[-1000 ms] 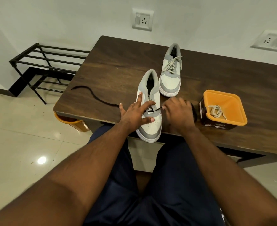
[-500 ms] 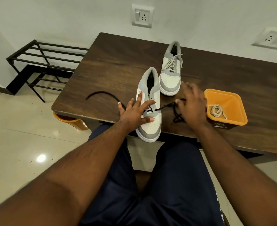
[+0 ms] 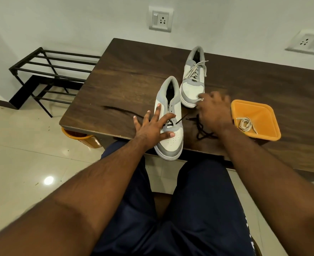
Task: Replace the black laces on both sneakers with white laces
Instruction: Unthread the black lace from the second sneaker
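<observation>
Shoe rack [image 3: 47, 74] of black bars at far left, against the wall. Orange bin [image 3: 80, 138] tucked under the near left corner of the wooden table [image 3: 134, 71].

Left hand [image 3: 152, 128] next: lay flat on the near sneaker [image 3: 172, 143], fingers straight and spread wide, thumb across the toe box, gripping nothing. Pinned the shoe, whose toe overhung the table's front edge.

Black lace [image 3: 201, 130] threaded only through the lowest eyelets by the look of it. Trailed one blurred tail leftward over the wood, past the left hand, and bunched in loose loops to the right of the shoe.

Right hand [image 3: 215, 111] over that bunch, blurred, fingers curled down. Seemed to pinch the lace, though the actual contact was hidden under the palm.

Far sneaker [image 3: 194, 78] just behind, toe near the right knuckles, already strung with white.

Orange tub [image 3: 259, 133] at right, holding the coiled white lace [image 3: 245, 123].

Judged the black lace light, limp and quick to snag at an eyelet. Best taken close to the eyelet and drawn straight out. Best fed, for the white one, by its stiff tip, uncoiled first. Judged the sneaker light enough to slide, hence needing a flat palm.
</observation>
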Action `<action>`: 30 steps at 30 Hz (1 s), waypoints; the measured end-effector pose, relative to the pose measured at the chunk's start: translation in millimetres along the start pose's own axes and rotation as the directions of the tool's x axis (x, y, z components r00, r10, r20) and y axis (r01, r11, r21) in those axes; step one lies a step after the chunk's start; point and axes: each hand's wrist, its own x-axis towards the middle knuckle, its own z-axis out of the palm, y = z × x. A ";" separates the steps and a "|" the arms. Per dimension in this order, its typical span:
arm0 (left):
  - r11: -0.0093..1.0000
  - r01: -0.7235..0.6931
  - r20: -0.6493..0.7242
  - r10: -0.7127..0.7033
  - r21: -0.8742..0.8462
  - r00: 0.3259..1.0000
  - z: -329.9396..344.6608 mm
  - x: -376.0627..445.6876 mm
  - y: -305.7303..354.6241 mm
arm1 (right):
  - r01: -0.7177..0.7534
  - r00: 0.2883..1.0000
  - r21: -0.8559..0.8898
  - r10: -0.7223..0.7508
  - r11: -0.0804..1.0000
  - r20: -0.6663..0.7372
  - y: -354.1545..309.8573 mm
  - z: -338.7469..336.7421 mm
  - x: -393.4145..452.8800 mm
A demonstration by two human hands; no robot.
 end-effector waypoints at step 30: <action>0.999 0.013 0.008 -0.012 -0.047 1.000 4.5 -1.9 -2.4 | -0.189 0.978 0.485 0.208 0.854 0.014 -26.7 29.1 12.8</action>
